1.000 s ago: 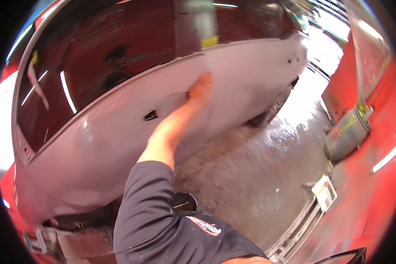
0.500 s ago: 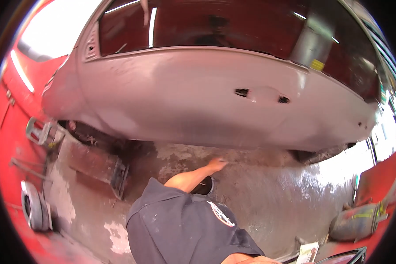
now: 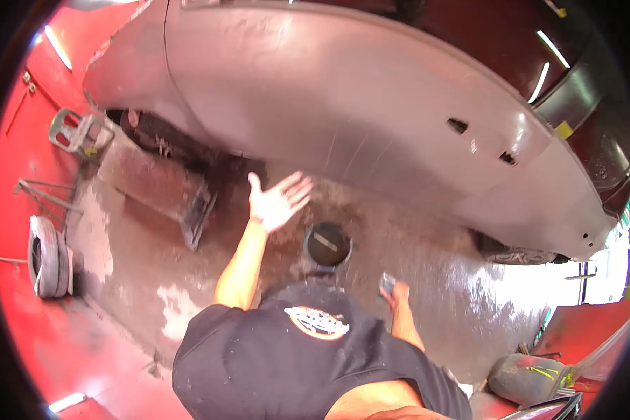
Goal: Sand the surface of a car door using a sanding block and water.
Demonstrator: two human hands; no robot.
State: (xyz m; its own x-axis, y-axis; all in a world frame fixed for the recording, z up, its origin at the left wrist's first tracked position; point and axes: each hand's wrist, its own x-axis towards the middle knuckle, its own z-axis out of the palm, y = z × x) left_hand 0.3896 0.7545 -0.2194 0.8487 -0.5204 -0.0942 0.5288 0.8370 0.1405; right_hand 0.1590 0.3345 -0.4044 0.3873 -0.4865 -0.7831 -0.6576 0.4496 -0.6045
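My left hand is raised with its fingers spread and holds nothing. It is just off the lower edge of a car's side panel, dull grey-pink with dark patches. Lower and to the right, my right hand is closed round a small grey block, whose exact kind I cannot make out. A round bucket of dark liquid stands on the floor between my arms, and a pale strip shows on its surface. Thin pale streaks run down the panel's lower part.
A low metal ramp-like piece lies by the left wheel. At the left red wall are a stand and stacked tires. A grey tank lies at the lower right. The floor looks wet and patchy.
My view has tipped downward, so the car sits higher. My left hand has lifted and spread its fingers. My right hand with the grey block and more of the bucket have come into view.
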